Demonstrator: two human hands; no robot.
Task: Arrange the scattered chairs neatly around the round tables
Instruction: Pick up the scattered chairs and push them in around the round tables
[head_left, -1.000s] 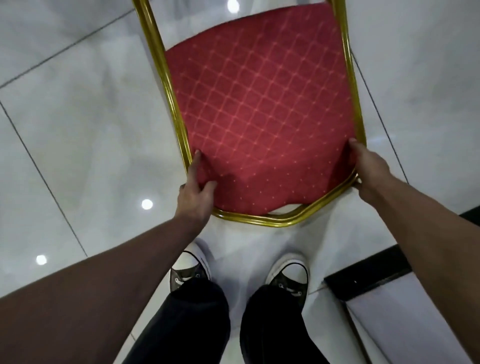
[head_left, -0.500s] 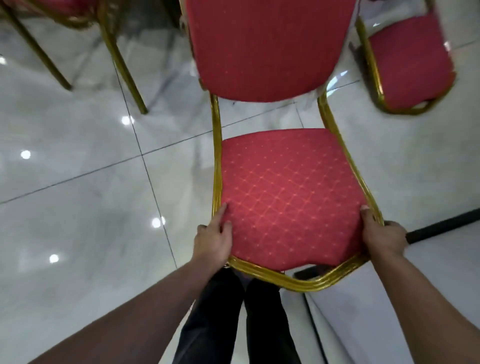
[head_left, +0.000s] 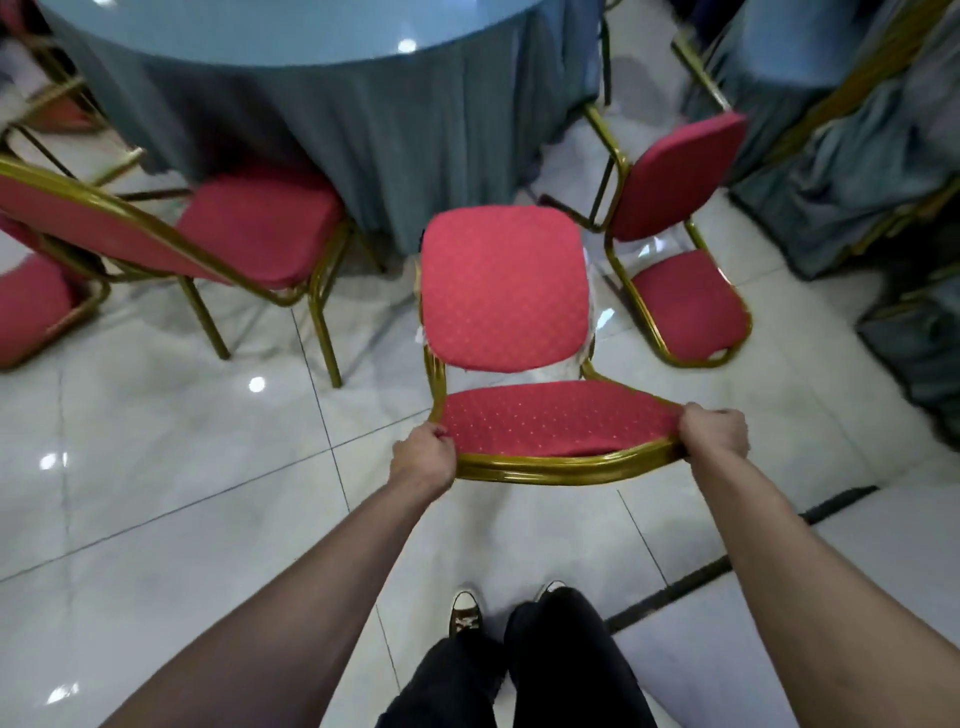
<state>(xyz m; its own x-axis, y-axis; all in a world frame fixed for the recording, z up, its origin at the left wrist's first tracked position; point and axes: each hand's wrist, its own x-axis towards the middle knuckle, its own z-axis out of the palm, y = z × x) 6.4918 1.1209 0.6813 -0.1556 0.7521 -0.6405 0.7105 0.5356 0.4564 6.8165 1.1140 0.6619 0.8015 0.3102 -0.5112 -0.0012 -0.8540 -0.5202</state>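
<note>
Fingers of the left hand and right hand are curling round the chair seat's front corners. Worth keeping it level, swinging the back away from the round worktop — red padded, gold-framed, hanging just short of the cloth.

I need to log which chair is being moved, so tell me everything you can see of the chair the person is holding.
The held chair is a banquet chair with a gold metal tube frame and red padding dotted in a lighter diamond pattern. Its rounded backrest is on the far side, towards the round table draped in blue-grey cloth; the seat front faces the person. The left hand grips the seat's front left corner and the right hand the front right corner, fingers curled over the edge. Its legs are hidden, so whether it touches the floor cannot be told.
</note>
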